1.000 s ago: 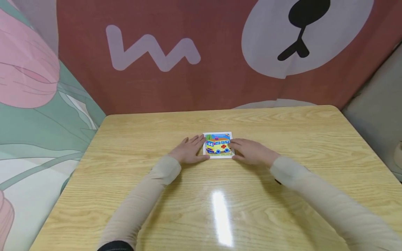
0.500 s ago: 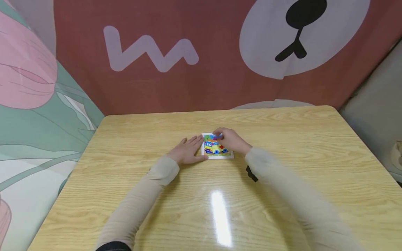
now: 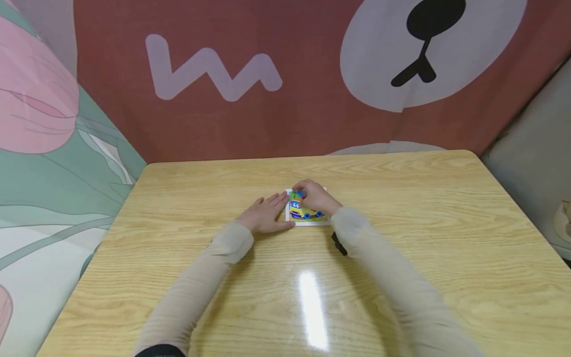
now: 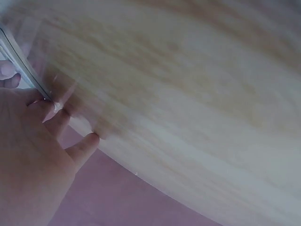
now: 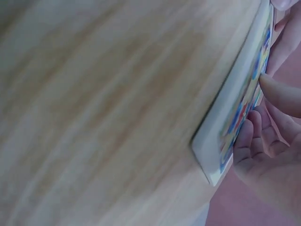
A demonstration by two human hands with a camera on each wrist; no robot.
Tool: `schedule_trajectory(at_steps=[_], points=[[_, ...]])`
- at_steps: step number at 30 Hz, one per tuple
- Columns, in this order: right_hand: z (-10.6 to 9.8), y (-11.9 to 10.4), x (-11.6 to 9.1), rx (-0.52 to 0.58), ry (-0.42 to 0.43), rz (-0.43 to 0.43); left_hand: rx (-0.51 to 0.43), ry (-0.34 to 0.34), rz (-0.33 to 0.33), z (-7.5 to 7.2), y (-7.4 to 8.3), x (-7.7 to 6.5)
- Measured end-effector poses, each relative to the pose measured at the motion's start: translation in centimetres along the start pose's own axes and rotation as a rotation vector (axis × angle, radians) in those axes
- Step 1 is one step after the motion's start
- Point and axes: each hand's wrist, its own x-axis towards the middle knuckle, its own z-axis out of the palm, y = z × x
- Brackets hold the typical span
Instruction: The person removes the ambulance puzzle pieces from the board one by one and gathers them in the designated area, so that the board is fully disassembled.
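Note:
A small square picture board (image 3: 308,216) with a white border lies flat on the table; its print shows a yellow ambulance with a face. Along its left edge rests my left hand (image 3: 266,214), fingers spread and fairly straight, thumb at the lower left corner. In the left wrist view, that hand's fingertips (image 4: 57,121) meet the board's edge (image 4: 23,66). My right hand (image 3: 317,197) reaches over the upper right of the picture and hides that part. The right wrist view has its thumb (image 5: 277,94) touching the print, other fingers bent; I cannot tell whether it pinches anything.
The light wood table (image 3: 214,307) ends at a back edge against a red-brown printed wall hanging (image 3: 312,124). A black band (image 3: 340,244) hangs below the right sleeve. A pale rounded object (image 3: 563,220) stands at the far right, beyond the table.
My right hand has left the board's right edge and moved left over the picture, fingers now bent towards its upper part. My left hand and the board keep their places.

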Motion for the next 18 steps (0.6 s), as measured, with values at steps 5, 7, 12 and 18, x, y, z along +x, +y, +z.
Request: schedule_trajectory(at_steps=[5,7,12,18], points=[[-0.07,-0.31,0.24,-0.052,-0.027,-0.018,-0.03,-0.002,0.006,-0.11,-0.02,-0.18],[-0.14,-0.47,0.36,-0.069,-0.044,-0.022,-0.033,0.003,0.007,-0.15,0.0,-0.27],[-0.44,-0.75,0.71,-0.107,-0.081,-0.013,-0.026,0.018,0.006,-0.04,-0.03,-0.19],[-0.73,-0.78,0.91,-0.122,-0.101,0.012,-0.016,0.03,0.008,0.21,-0.24,0.35]])
